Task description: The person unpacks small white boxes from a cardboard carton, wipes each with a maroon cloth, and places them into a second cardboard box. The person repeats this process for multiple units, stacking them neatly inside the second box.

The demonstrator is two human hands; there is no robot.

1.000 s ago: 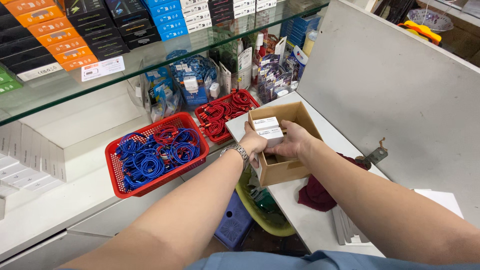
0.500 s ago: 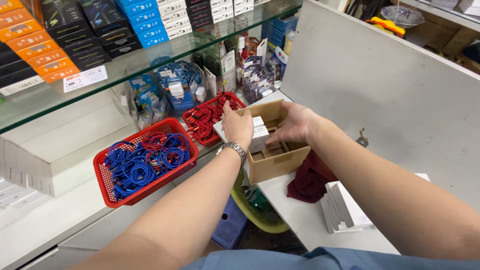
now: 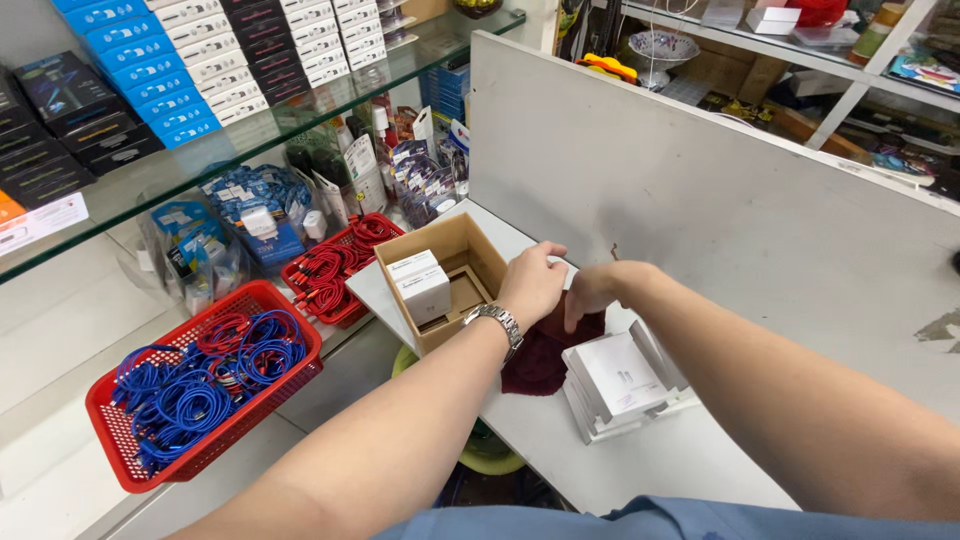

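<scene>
both hands (image 3: pixel 560 285) empty, loosely curled, right of cardboard box (image 3: pixel 455 275); lift white boxes (image 3: pixel 615 385) squarely, stack beside those inside.

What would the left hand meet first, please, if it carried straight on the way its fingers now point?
The left hand points away toward the grey partition wall. Only bare white counter seems to lie between, so it would likely meet the wall first, passing just right of the cardboard box; depth is uncertain.
</scene>
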